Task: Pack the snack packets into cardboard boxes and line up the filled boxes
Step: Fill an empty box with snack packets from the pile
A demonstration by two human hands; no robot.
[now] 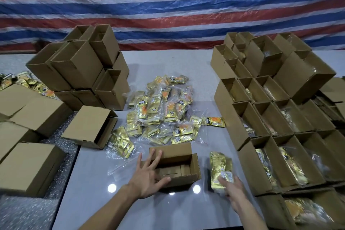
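Right hand (233, 189) grips a packet (220, 166) between open box (177, 150) and filled boxes (247, 166).

Left hand (147, 177) splayed open, right hand (232, 189) curled round snack packet (220, 166).

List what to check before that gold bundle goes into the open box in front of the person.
1. Open cardboard box has its flaps up and its mouth free: ok.
2. Box inside holds nothing, only its bottom flaps show: ok.
3. Left hand steadies the box, with fingers spread over its left wall and thumb on its near wall: ok.
4. Right hand grips the bundle of gold snack packets just right of the box: ok.
5. Bundle fits the box: cannot tell.
6. Free slot among the filled boxes at right: cannot tell.
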